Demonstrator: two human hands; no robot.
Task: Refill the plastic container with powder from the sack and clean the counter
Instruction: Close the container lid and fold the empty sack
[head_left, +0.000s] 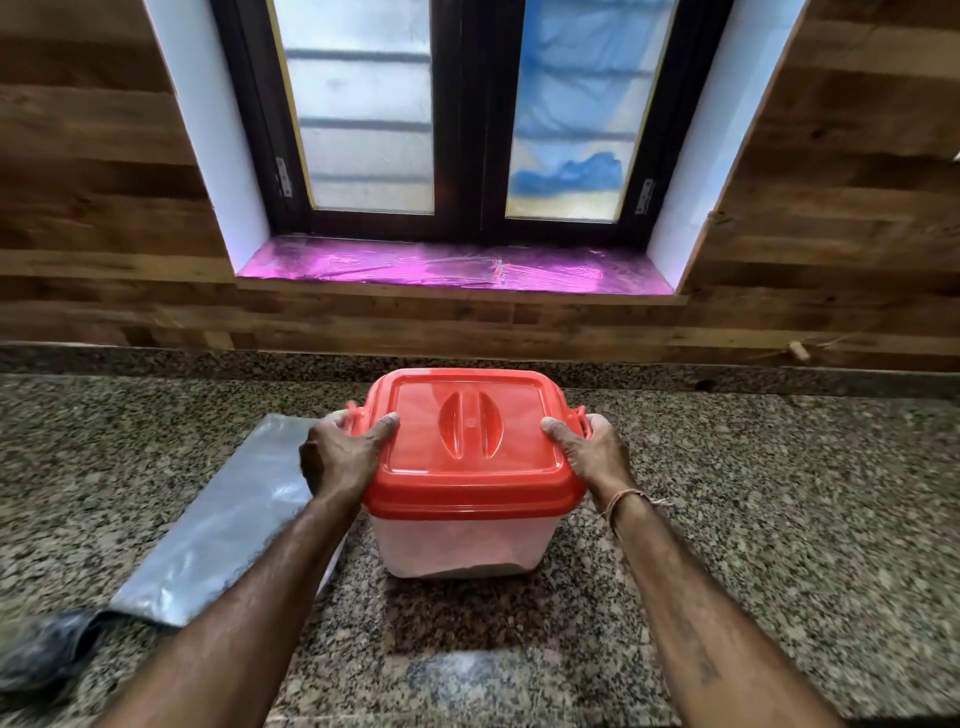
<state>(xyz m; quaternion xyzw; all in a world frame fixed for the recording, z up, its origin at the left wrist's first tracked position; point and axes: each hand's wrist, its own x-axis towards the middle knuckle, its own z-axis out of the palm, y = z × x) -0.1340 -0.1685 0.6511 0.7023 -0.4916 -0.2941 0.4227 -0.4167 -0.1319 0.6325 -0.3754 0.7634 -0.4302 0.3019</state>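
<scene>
A translucent plastic container (457, 545) with an orange-red lid (467, 431) stands on the speckled granite counter (753, 519), in the middle of the view. My left hand (340, 457) grips the lid's left edge, thumb on top. My right hand (592, 449) grips the right edge the same way, by the side clasp. A little pale powder shows through the container's bottom. A flat silver-grey sack (223, 525) lies on the counter to the left, partly under my left forearm.
A dark crumpled cloth (47, 649) lies at the sack's near end, bottom left. Behind the counter rises a wood-panelled wall with a dark-framed window and a pink foil-covered sill (447, 267).
</scene>
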